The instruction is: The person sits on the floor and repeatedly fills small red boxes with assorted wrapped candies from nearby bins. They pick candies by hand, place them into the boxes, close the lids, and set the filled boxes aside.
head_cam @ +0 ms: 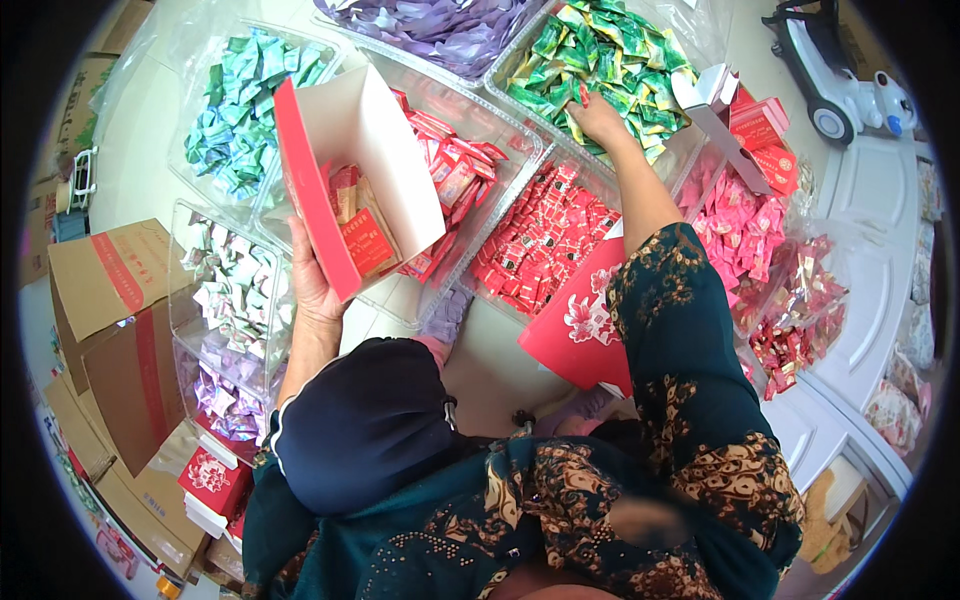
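My left hand [311, 270] grips an open red cardboard gift box [319, 187] with a white inside; a few red and brown packets [367, 232] lie in it. My right hand [596, 120] reaches into a clear bin of green and yellow wrapped packets [600, 56]. Something small and red shows at its fingertips; whether it is held is unclear. Between the arms are a bin of small red packets [536, 244] and one of larger red packets [457, 169]. A red box with a white flower print [574, 315] lies under my right forearm.
Bins of teal [244, 105], white [236, 292], pink [739, 225] and purple packets [435, 30] surround me. Cardboard cartons [124, 337] and red boxes [214, 476] stand left. A cut-open box of red cards [761, 131] sits right, near a white wheeled toy [840, 97] and a panelled door [870, 210].
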A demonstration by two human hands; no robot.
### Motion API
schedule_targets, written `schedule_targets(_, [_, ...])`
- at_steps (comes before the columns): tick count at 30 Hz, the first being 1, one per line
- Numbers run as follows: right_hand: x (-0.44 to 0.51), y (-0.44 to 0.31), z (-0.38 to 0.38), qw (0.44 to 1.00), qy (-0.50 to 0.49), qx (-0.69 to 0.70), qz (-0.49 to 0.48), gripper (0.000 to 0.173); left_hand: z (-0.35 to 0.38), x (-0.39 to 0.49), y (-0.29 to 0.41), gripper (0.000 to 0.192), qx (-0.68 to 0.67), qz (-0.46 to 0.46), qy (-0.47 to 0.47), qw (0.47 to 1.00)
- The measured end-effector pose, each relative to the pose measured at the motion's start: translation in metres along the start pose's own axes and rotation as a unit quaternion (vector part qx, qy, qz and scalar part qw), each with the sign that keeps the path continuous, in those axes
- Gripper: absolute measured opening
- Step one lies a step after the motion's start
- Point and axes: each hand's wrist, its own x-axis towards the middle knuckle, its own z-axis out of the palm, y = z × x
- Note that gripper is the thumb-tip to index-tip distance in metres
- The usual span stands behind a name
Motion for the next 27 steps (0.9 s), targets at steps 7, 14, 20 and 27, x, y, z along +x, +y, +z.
schedule_targets(7, [-0.029,0.000,-0.007,0.963,0.125,0.233,0.053,0.045,-0.007,-0.003,-0.002,0.055,-0.036,-0.011,-0.021,0.999])
schedule_targets(14, [-0.165,-0.073,-0.087,0.898,-0.088,0.406,-0.144,0.031,-0.016,0.004,-0.020,0.051,-0.038,-0.058,-0.074,0.995])
schedule_targets(20, [-0.227,-0.118,-0.111,0.890,-0.073,0.360,-0.270,0.051,0.003,0.008,-0.034,0.055,-0.044,-0.102,-0.128,0.986])
schedule_targets(27, [-0.231,-0.027,-0.046,0.735,-0.072,0.668,-0.086,0.044,0.065,0.001,-0.064,0.056,0.049,-0.230,-0.222,0.946])
